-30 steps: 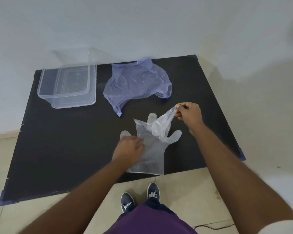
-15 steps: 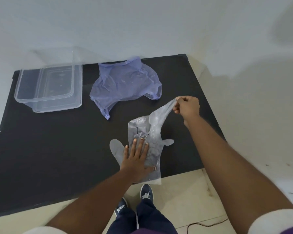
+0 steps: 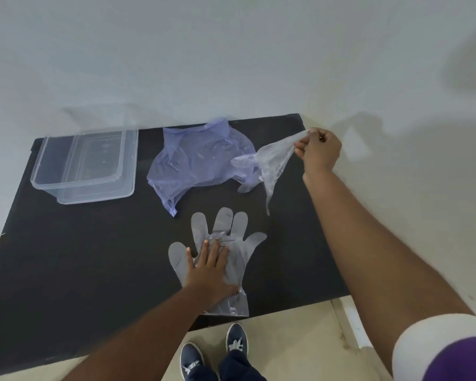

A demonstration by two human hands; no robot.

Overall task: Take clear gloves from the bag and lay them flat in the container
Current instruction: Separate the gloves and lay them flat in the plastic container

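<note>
One clear glove (image 3: 232, 237) lies flat on the black table (image 3: 80, 257), fingers pointing away from me. My left hand (image 3: 209, 273) presses on its palm with fingers spread. My right hand (image 3: 318, 149) pinches the cuff of a second clear glove (image 3: 270, 163), which hangs crumpled in the air above the table's far right, over the edge of the bag. The bluish plastic bag (image 3: 198, 163) lies slack at the back middle. The clear plastic container (image 3: 85, 166) stands at the back left with nothing in it.
A pale wall runs just behind the table. The table's near edge ends right by my shoes (image 3: 215, 353) on the tiled floor. The right edge of the table lies below my right forearm.
My right hand has peeled the upper glove off the lower one and lifted it up and away to the far right. My left hand stays flat on the lower glove.
</note>
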